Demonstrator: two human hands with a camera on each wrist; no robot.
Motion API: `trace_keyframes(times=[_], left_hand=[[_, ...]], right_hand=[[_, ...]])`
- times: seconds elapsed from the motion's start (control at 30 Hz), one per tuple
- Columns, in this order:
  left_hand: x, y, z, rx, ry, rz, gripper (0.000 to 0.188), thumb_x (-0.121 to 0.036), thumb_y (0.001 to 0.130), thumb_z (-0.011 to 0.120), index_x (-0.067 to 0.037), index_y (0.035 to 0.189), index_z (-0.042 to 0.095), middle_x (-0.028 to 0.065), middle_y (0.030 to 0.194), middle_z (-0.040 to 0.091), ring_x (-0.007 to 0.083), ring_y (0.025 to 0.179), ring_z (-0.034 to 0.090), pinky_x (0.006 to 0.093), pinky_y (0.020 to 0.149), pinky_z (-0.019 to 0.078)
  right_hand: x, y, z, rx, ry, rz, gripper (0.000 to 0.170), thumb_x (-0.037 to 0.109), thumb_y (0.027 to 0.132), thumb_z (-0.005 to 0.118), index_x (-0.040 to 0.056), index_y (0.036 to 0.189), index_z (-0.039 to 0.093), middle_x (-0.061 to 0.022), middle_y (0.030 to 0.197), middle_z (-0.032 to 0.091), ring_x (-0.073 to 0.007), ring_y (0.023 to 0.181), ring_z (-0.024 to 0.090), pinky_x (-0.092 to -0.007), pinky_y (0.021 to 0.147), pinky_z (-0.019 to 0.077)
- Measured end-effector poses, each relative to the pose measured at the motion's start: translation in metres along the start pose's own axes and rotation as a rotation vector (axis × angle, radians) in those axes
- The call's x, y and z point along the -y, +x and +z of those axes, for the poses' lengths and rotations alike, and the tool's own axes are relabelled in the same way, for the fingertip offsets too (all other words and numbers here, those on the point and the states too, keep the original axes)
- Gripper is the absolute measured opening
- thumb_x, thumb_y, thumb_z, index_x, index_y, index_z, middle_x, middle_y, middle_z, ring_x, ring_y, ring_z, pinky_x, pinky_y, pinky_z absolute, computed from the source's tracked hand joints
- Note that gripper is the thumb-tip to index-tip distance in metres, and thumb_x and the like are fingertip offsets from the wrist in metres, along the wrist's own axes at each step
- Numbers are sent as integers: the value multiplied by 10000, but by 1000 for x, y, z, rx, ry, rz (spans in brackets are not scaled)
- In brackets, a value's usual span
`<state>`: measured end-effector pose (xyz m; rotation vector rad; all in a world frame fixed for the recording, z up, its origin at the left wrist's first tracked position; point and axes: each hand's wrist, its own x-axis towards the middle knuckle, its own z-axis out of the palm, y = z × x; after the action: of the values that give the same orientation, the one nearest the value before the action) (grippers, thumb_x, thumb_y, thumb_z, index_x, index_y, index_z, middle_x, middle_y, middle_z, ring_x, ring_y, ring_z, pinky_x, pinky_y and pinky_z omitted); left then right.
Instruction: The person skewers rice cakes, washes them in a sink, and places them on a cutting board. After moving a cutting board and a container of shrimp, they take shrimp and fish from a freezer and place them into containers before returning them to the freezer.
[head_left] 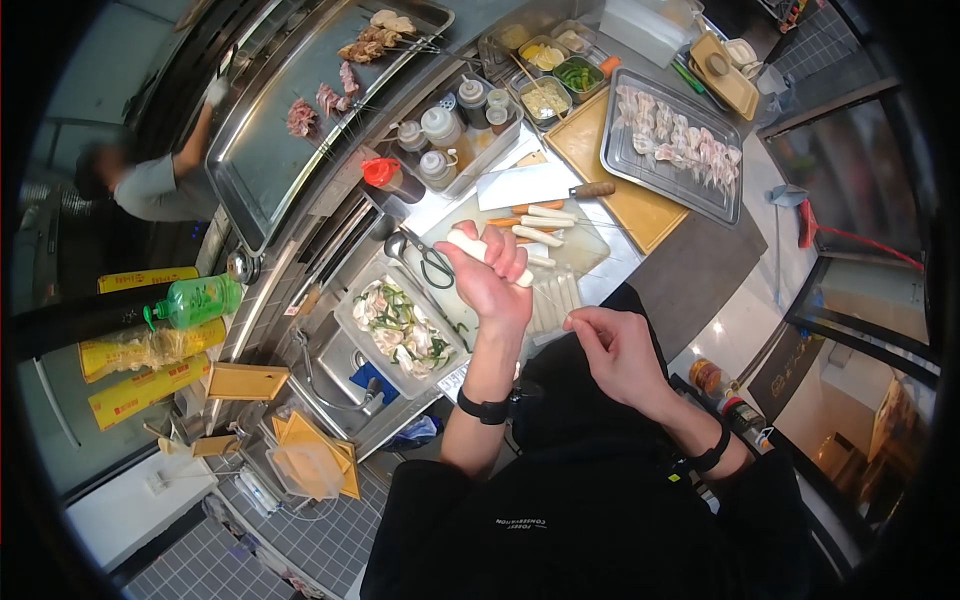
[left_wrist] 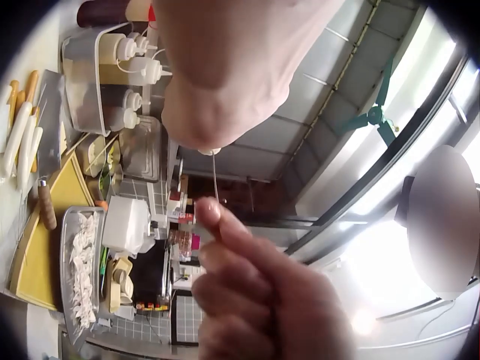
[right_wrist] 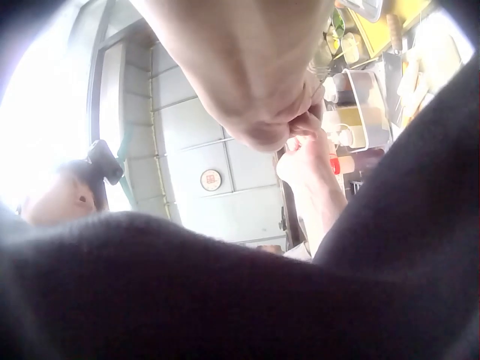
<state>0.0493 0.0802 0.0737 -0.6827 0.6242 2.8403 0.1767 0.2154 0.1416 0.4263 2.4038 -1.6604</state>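
Note:
My left hand (head_left: 490, 285) grips a white sausage-like stick (head_left: 468, 243), its fingers curled round it above the cutting board (head_left: 592, 245). To its right, my right hand (head_left: 625, 355) pinches a thin skewer (left_wrist: 215, 176) between thumb and forefinger. In the left wrist view the skewer runs from the right fingertips to the left hand, where the white stick's end just shows. More white sticks (head_left: 548, 222) and orange ones (head_left: 530, 208) lie on the board beside a cleaver (head_left: 535, 188). A row of pale sticks (head_left: 555, 300) lies nearer my body.
Scissors (head_left: 435, 268) and a tub of mushrooms and greens (head_left: 375, 350) are left of the board. Squeeze bottles (head_left: 440, 128) stand behind. A tray of skewered pale meat (head_left: 610, 160) rests back right on a yellow board (head_left: 575, 135). Another person (head_left: 165, 185) is at far left.

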Motion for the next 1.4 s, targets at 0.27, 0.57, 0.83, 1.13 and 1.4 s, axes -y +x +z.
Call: trace_keyframes(times=[0.27,0.57,0.83,1.13,1.4], left_hand=[[13,-16,-5,91,8,-59,464,-597,1159,328,-179,1016,470,-27,711,336,87,553,261,237,450,205],[19,-25,-3,96,95,-111,475,-599,1159,324,-172,1016,475,-28,697,328,89,541,243,246,454,195],[24,-29,-16,14,146,-161,473,-580,1169,306,-167,998,461,-31,710,316,94,544,229,262,469,204],[26,23,-124,-211,982,-132,523,-333,1156,500,58,1502,467,217,1297,665,279,1133,657,437,954,610],[99,56,-192,-49,1203,-218,243,-102,1002,619,109,1081,712,190,942,761,242,789,747,363,725,619]], right_hand=[[0,7,4,16,26,-5,157,70,1028,657,-38,1076,761,-205,705,637,-159,543,539,-325,558,457],[0,15,7,-10,59,-22,152,70,1032,633,-35,1049,742,-224,715,635,-230,564,588,-355,595,486],[-26,14,13,-17,16,-154,94,10,1028,594,-19,988,674,-218,678,584,-329,558,572,-393,559,448],[-157,101,-15,69,-166,-95,199,189,1033,616,-4,1046,663,-280,784,676,-471,772,696,-528,693,526],[-247,167,-21,224,-485,-368,344,169,912,734,48,1207,606,-210,1175,593,-420,1134,630,-492,936,555]])
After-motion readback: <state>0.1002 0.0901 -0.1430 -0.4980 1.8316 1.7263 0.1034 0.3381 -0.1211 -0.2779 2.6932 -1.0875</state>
